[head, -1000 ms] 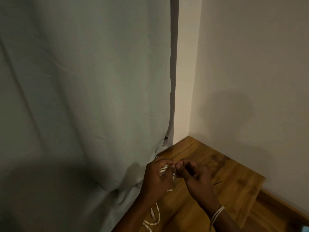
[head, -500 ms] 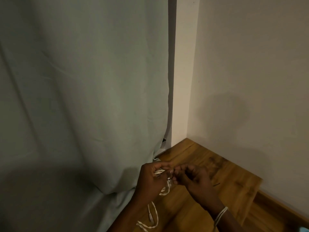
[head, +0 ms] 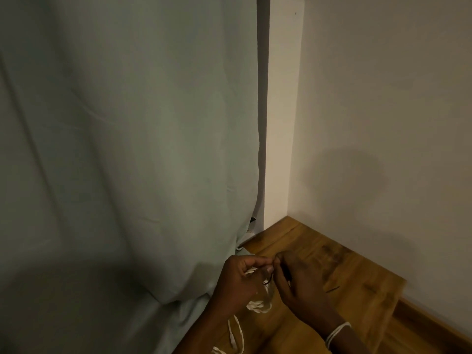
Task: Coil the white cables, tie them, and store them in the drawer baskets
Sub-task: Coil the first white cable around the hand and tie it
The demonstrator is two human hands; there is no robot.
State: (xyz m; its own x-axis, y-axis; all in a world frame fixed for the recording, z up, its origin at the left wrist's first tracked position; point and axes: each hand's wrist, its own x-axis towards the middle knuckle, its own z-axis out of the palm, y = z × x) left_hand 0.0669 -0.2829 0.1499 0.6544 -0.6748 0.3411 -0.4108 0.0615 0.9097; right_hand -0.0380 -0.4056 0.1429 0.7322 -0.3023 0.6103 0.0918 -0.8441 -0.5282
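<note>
Now, left hand: I grip the coil firm;
right hand: pinching the tie; cinch snug

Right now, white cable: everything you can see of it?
The cable is thin, white and looks like flexible plastic. Part of it is bunched into small loops inside the left hand, showing above and below the curled fingers. The right hand pinches something dark and thin at the bundle's top. A loose tail hangs below the left hand, over the wooden floor, and runs out of frame.
</note>
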